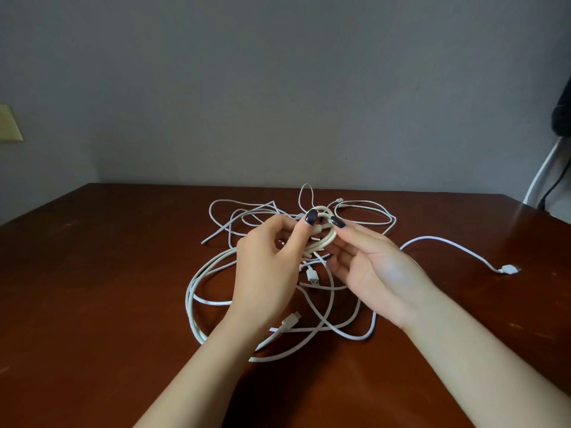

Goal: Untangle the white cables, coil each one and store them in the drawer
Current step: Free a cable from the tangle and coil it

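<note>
On the wall past the table's left edge we see one pale wall plate (10, 124), its face too dim to read. Across the middle of the brown wooden table (92, 288), from near its far edge toward its near edge, the white cables (200, 291) lie in one loose tangle of crossing loops. We cannot count the separate cables, but three plugs show plainly. Two lie inside the tangle: a flat USB plug (312, 275) below the hands and a slimmer plug (290, 321) closer to the near edge, beside the left wrist. Any marking on them is too small to read.

Our left hand (265, 270) is raised above the tangle's middle, thumb and forefinger closed on the left side of a small coil (323, 233), a cream-white cable wound in a few turns and held off the table. Our right hand (380, 267) meets it from the other side, one fingertip pressed on the coil's right rim and the other fingers curled beneath, so both hands clamp the same coil.

Toward the table's right edge one cable strand (448, 245) runs out of the tangle alone and ends in the third plug (509, 269), flat on the wood. Past the far right corner a dark object (562, 112) stands by the wall, with one white cord (543, 168) and one black cord (553, 186) hanging under it.
</note>
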{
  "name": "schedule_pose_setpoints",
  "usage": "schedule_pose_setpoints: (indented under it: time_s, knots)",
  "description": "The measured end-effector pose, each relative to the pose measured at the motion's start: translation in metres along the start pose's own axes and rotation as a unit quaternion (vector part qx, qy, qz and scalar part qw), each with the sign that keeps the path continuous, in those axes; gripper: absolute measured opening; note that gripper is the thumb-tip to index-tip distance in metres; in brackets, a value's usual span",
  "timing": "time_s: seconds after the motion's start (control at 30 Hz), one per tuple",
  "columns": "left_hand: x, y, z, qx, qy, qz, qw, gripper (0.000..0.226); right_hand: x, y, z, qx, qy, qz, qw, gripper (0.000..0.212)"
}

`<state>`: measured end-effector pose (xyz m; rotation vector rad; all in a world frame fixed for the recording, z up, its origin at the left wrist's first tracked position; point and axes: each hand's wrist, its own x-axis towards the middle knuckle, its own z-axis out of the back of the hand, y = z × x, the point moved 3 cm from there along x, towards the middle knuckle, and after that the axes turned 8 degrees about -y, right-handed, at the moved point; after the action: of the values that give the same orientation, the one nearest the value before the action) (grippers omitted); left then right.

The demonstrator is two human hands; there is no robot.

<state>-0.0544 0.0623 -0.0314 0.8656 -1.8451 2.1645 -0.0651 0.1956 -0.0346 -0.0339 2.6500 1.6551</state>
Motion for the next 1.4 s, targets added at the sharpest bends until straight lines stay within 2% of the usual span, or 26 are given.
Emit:
schedule_pose_setpoints:
  time_s: [0.17, 0.23, 0.3, 0.4, 0.53, 0.67, 0.83, 0.9, 1.03, 1.13, 1.2, 1.3, 1.4]
  knots:
    - [0.0, -0.006, 0.004, -0.007, -0.012, -0.038, 0.999, 0.033, -0.003, 0.005, 0.0, -0.071, 0.002, 0.07, 0.995, 0.041]
    - [0.0, -0.008, 0.003, -0.007, -0.011, -0.042, 0.999, 0.039, -0.005, 0.007, -0.001, -0.088, 0.008, 0.083, 0.993, 0.037]
    - [-0.001, -0.008, 0.003, -0.006, -0.012, -0.043, 0.999, 0.037, -0.005, 0.005, -0.001, -0.084, 0.006, 0.08, 0.993, 0.031]
    - [-0.003, -0.01, 0.001, -0.022, -0.007, -0.043, 0.999, 0.031, -0.003, 0.003, -0.002, -0.047, 0.007, 0.055, 0.997, 0.038]
    - [-0.005, -0.011, 0.0, -0.021, -0.01, -0.061, 0.998, 0.029, -0.004, 0.004, -0.004, 0.008, 0.026, 0.037, 0.999, 0.03]
    - [-0.005, -0.006, -0.004, 0.027, -0.031, -0.055, 0.998, 0.027, -0.006, 0.002, -0.004, -0.014, -0.001, 0.093, 0.996, 0.014]
    - [-0.007, -0.005, -0.007, 0.057, -0.043, -0.053, 0.996, 0.031, -0.004, -0.006, -0.005, -0.115, -0.07, 0.145, 0.98, 0.017]
    - [-0.008, -0.008, -0.007, 0.035, -0.02, -0.059, 0.997, 0.034, -0.004, -0.008, -0.009, -0.132, -0.066, 0.16, 0.976, 0.02]
    - [-0.006, -0.013, -0.006, -0.058, 0.039, -0.04, 0.997, 0.033, -0.006, -0.004, -0.013, 0.012, 0.005, 0.074, 0.997, 0.02]
    - [-0.004, -0.013, -0.004, -0.088, 0.119, -0.006, 0.989, 0.027, -0.005, 0.0, -0.007, 0.046, 0.009, 0.013, 0.999, 0.018]
    - [-0.001, -0.009, -0.003, -0.067, 0.133, -0.003, 0.989, 0.026, -0.005, 0.005, -0.004, 0.029, -0.003, 0.01, 1.0, 0.016]
    - [0.002, -0.004, 0.0, 0.012, 0.084, -0.059, 0.995, 0.02, -0.006, 0.009, -0.003, -0.053, 0.016, 0.04, 0.998, 0.011]
    - [0.001, -0.007, 0.0, -0.005, 0.073, -0.039, 0.997, 0.031, -0.006, 0.008, -0.003, -0.1, 0.027, 0.05, 0.993, 0.012]
